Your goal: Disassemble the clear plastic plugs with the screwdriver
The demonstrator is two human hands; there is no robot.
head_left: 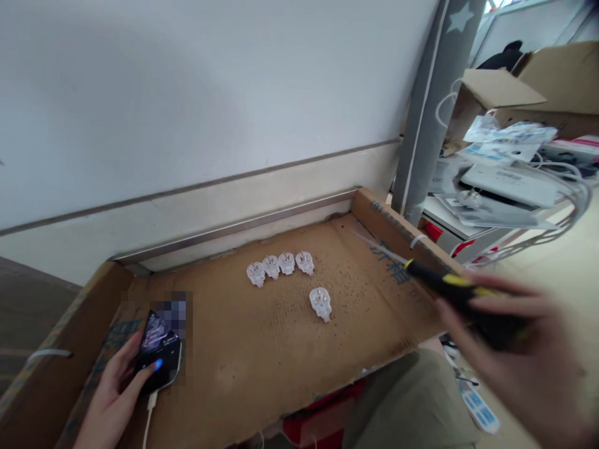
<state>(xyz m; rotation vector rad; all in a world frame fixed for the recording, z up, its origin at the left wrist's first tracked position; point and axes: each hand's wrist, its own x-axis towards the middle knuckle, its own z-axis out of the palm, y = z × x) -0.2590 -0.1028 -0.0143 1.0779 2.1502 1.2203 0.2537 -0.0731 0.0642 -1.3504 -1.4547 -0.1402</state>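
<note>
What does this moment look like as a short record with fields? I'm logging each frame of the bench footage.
surface: cardboard tray against a white wall
left hand: holds a phone, thumb on its screen; white cable leaves its lower end
right hand: fingers wrapped around a black and yellow screwdriver, tip pointing over the tray
plugs: four white plugs in a row, a fifth plug lying apart, nearer the person
right side: shelf with boxes and white cords
</note>
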